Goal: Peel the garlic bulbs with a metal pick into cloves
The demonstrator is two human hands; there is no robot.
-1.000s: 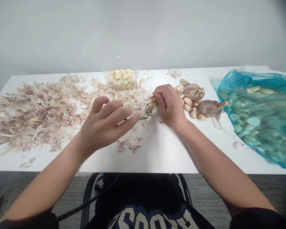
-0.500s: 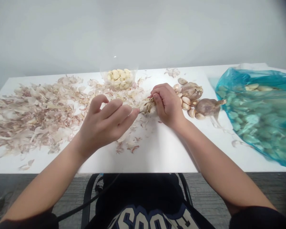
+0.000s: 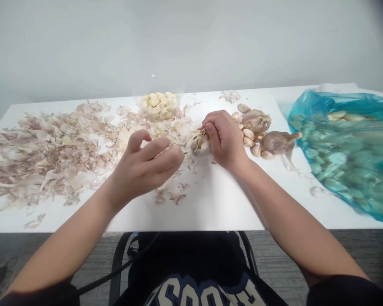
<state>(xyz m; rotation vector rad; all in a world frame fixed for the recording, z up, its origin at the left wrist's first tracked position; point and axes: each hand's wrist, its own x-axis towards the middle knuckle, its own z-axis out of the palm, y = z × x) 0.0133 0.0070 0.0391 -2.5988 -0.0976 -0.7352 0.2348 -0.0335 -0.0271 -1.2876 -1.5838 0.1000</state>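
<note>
My right hand (image 3: 225, 138) is closed around a partly broken garlic bulb (image 3: 198, 141), whose dry, papery base sticks out to the left of the fingers. My left hand (image 3: 148, 163) is just left of it, fingers curled, back of the hand toward me. Something small and dark peeks out by its fingertips; what the hand grips is mostly hidden. Loose unpeeled cloves (image 3: 249, 138) lie right of my right hand, beside two whole garlic bulbs (image 3: 277, 142). Behind my hands, a clear container (image 3: 159, 106) holds peeled cloves.
A broad heap of garlic skins (image 3: 51, 148) covers the left of the white table (image 3: 217, 208), with more scraps in the middle. At the right lies a blue plastic bag (image 3: 347, 157) full of garlic cloves. A pale wall (image 3: 191, 42) stands behind the table.
My left hand has drawn slightly left and down, away from the garlic bulb, its fingers curling more. My right hand has stayed almost still with the bulb.
</note>
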